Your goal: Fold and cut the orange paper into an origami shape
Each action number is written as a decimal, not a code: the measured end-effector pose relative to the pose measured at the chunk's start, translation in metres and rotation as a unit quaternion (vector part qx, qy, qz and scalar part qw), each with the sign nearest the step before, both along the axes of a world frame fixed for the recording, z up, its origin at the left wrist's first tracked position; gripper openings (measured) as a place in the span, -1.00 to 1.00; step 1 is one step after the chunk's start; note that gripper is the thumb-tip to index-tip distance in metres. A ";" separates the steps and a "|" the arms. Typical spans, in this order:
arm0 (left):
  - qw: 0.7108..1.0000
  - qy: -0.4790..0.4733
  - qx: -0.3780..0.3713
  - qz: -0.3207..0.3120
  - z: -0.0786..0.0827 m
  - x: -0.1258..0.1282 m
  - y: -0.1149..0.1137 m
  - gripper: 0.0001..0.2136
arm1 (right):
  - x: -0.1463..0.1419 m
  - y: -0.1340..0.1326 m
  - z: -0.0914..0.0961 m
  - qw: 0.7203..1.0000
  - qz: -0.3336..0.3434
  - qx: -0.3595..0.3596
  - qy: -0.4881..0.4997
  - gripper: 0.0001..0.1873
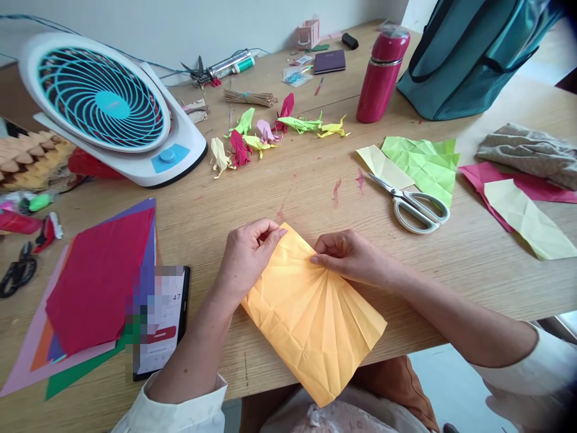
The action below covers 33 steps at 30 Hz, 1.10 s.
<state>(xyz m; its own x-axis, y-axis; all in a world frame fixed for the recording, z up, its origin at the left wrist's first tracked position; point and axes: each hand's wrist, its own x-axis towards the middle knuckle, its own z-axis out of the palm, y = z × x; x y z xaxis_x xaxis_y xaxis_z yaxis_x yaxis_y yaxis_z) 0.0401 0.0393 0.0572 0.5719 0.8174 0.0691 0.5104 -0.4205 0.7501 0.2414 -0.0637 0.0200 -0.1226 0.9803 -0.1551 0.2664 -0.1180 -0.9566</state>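
A creased orange-yellow sheet of paper slants across the table's front edge, its lower corner hanging past the edge. Fold lines fan out over it from a spot near my right hand, which pinches its upper right edge between thumb and finger. At the top left corner of the sheet, my left hand is closed on the paper, thumb on top. White-handled scissors lie to the right, beyond my right hand. Folded paper animals in several colours stand further back.
On the left are stacked coloured papers, a phone and a white fan. Green paper and cream paper lie right. A red bottle and a teal bag stand behind. The wooden table ends before me.
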 end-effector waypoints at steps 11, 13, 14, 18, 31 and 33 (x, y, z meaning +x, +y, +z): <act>0.985 -0.031 0.151 0.072 0.001 -0.008 0.011 -0.79 | 0.004 -0.003 0.007 0.999 0.017 -0.034 0.027 -0.68; 0.981 -0.041 0.166 0.087 0.000 -0.011 0.015 -0.79 | 0.004 -0.003 0.007 0.998 0.013 -0.036 0.039 -0.65; 0.979 -0.046 0.174 0.092 0.000 -0.012 0.017 -0.79 | 0.004 -0.003 0.006 0.998 0.007 -0.036 0.044 -0.64; 0.974 -0.061 0.192 0.103 -0.002 -0.016 0.022 -0.79 | 0.003 -0.003 0.004 0.998 -0.023 -0.030 0.050 -0.61; 0.966 -0.082 0.201 0.140 -0.008 -0.034 0.042 -0.76 | 0.005 -0.007 0.010 0.997 -0.060 -0.013 0.046 -0.59; 0.965 -0.075 0.205 0.145 -0.008 -0.034 0.043 -0.76 | 0.005 -0.008 0.012 0.997 -0.059 -0.016 0.052 -0.59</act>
<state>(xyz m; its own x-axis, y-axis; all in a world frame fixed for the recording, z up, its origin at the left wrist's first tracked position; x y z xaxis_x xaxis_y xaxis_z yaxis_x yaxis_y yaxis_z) 0.0061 0.0820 0.0489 0.2818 0.8277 0.4853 0.5494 -0.5539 0.6256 0.2464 -0.0719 0.0320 -0.0243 0.9837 -0.1783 0.1476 -0.1729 -0.9738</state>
